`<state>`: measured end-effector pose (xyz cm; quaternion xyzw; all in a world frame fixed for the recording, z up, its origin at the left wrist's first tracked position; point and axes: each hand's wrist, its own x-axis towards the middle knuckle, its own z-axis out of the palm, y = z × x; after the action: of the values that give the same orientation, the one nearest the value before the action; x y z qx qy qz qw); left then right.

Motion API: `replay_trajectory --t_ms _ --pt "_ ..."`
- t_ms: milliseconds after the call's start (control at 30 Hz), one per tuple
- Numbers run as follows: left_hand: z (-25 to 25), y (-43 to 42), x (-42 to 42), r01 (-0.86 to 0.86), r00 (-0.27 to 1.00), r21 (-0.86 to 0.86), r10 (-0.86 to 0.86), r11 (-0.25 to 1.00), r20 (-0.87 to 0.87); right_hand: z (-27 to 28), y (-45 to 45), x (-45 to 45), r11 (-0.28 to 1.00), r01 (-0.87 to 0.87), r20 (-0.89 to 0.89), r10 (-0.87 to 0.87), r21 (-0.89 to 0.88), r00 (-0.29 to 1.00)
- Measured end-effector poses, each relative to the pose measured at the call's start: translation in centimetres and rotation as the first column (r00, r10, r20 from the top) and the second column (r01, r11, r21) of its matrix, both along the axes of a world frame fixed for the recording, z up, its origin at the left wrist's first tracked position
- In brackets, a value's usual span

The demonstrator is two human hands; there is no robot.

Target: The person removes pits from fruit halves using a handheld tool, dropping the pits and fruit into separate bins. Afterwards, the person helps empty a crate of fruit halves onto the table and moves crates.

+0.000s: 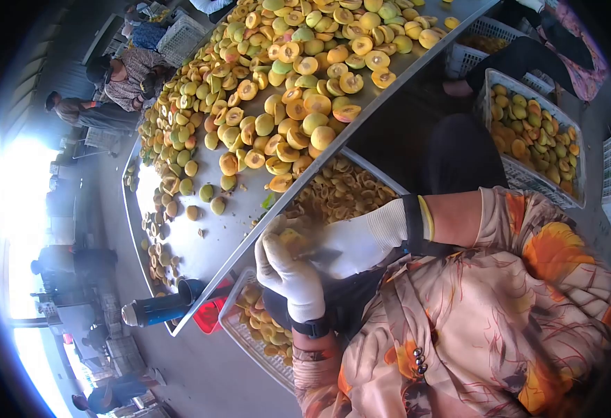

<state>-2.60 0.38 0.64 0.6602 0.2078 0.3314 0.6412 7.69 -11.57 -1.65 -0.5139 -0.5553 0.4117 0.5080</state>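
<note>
Both my hands wear white gloves and meet at the near edge of the metal table (204,240). My left hand (284,268) is curled around a yellowish fruit piece (293,240). Against it lies my right hand (340,247), its fingers blurred and partly hidden, so what they grip is unclear. Halved orange-yellow fruits (298,111) with cut faces and whole-looking ones are heaped on the table. Below my hands, a crate of fruit pieces (340,188) shows beneath the table edge.
A white crate of fruit (538,139) stands at the right, another crate (260,324) below my left hand. A dark blue cylinder (155,310) is at the table's near left corner, beside a red container (211,315). Several people are around the table and farther off.
</note>
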Motion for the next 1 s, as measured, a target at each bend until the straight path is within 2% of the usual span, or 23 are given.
replay_trajectory --t_ms 100,200,300,433,500,533,633,700,767,800,833,867,900,933,1000 --pt "0.4 -0.6 0.6 -0.011 0.997 -0.320 0.036 0.947 0.070 0.4 0.0 0.1 1.000 -0.015 -0.026 0.015 -0.014 1.000" --pt "-0.2 -0.6 0.5 -0.036 0.999 -0.360 0.042 0.932 0.007 0.9 0.0 0.1 0.998 -0.041 -0.071 0.038 -0.047 0.997" --pt "-0.2 0.3 0.2 0.085 0.996 -0.103 -0.088 0.991 -0.022 2.0 -0.4 0.3 0.987 -0.099 -0.173 0.075 -0.129 0.982" --pt "0.4 1.1 0.3 0.235 0.972 -0.083 -0.233 0.968 0.032 3.2 -1.2 0.2 0.927 -0.262 -0.431 0.128 -0.268 0.893" --pt "-0.7 1.5 0.1 0.300 0.952 -0.116 -0.290 0.947 0.096 2.5 -1.3 -0.2 0.899 -0.359 -0.569 0.163 -0.252 0.806" --pt "-1.0 1.4 0.1 0.285 0.957 -0.128 -0.275 0.950 0.092 1.4 -1.1 -0.3 0.886 -0.417 -0.654 0.196 -0.201 0.731" --pt "-0.7 1.1 -0.2 0.218 0.976 -0.291 -0.204 0.932 0.078 0.8 -1.1 -0.7 0.863 -0.461 -0.753 0.161 -0.206 0.638" --pt "-1.3 2.5 -1.0 0.038 0.997 -0.325 -0.012 0.945 0.083 1.5 -1.7 -0.2 0.873 -0.456 -0.759 0.177 -0.173 0.627" --pt "-1.4 4.4 -3.2 -0.158 0.981 -0.298 0.184 0.941 0.058 1.7 -2.3 0.5 0.874 -0.405 -0.587 0.185 -0.267 0.788" --pt "-0.9 5.7 -5.5 -0.145 0.987 -0.290 0.158 0.946 0.022 1.6 -2.5 1.3 0.875 -0.324 -0.371 0.185 -0.361 0.910" --pt "-0.9 7.1 -7.5 -0.272 0.962 -0.166 0.261 0.948 -0.083 1.4 -2.8 2.1 0.877 -0.216 -0.126 0.179 -0.429 0.976" --pt "-1.3 8.4 -9.3 -0.390 0.914 -0.091 0.372 0.916 -0.164 0.2 -3.4 2.5 0.861 -0.084 0.139 0.176 -0.501 0.975" --pt "-4.6 13.3 -13.8 -0.283 0.866 0.197 0.338 0.939 -0.369 -1.5 -4.1 2.6 0.841 0.065 0.388 0.179 -0.538 0.904" --pt "-2.9 13.4 -14.8 -0.057 0.580 0.571 0.493 0.819 -0.648 -2.8 -4.6 2.8 0.815 0.096 0.396 0.172 -0.572 0.902" --pt "-3.6 14.9 -14.9 0.072 0.528 0.785 0.644 0.615 -0.553 -4.4 -5.2 3.0 0.793 0.139 0.404 0.143 -0.593 0.903"
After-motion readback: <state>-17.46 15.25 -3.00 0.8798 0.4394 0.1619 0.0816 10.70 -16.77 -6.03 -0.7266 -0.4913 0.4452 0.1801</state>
